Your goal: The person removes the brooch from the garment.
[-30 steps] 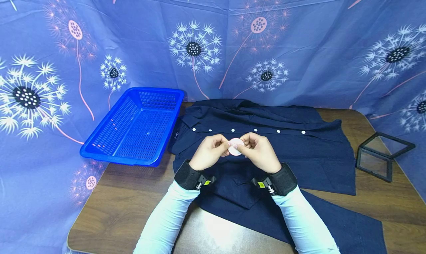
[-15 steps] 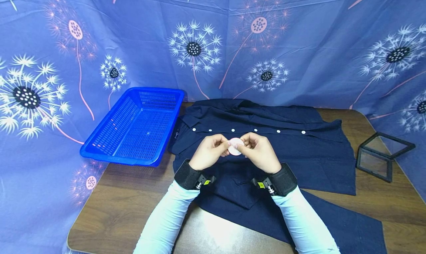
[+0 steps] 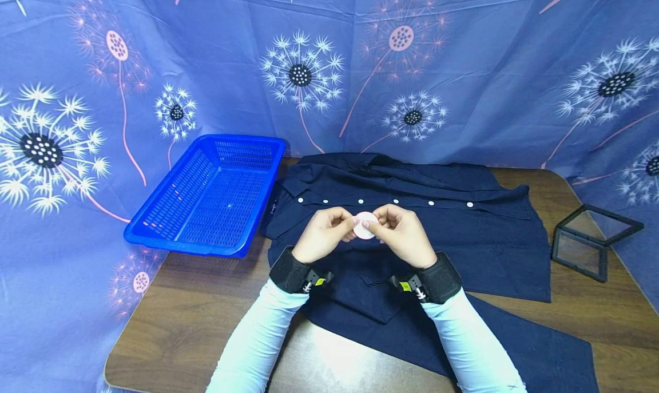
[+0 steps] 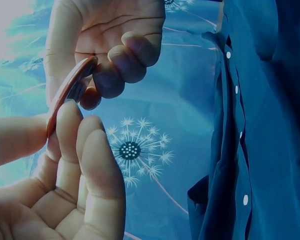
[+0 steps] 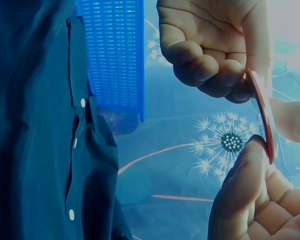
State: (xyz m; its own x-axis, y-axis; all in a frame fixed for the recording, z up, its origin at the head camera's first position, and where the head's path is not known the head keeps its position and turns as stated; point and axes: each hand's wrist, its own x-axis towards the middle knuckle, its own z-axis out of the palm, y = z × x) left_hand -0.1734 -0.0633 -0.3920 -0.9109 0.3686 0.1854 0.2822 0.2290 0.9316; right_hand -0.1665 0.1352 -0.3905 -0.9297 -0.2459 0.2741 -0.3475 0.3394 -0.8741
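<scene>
A round, pale pink badge [image 3: 366, 226] is held up over the middle of a dark navy shirt [image 3: 479, 247]. My left hand [image 3: 323, 235] pinches its left edge between thumb and fingers. On the opposite edge, my right hand [image 3: 409, 239] pinches it the same way. Seen edge-on in the left wrist view, the badge [image 4: 69, 92] is thin and slightly domed, with a reddish rim and a shiny back. Its back is partly hidden by fingertips. The shirt lies spread on the table, its row of white buttons [image 3: 431, 203] running across behind the hands.
A blue plastic basket [image 3: 213, 204] stands at the left of the wooden table [image 3: 170, 324]. To the right is a black hinged frame [image 3: 592, 241] with clear panels, standing opened. A blue dandelion-print cloth [image 3: 350, 67] hangs behind.
Both hands keep their pinch on the badge and stay almost in place. The badge tilts very slightly; the shirt, basket and frame stay put.
</scene>
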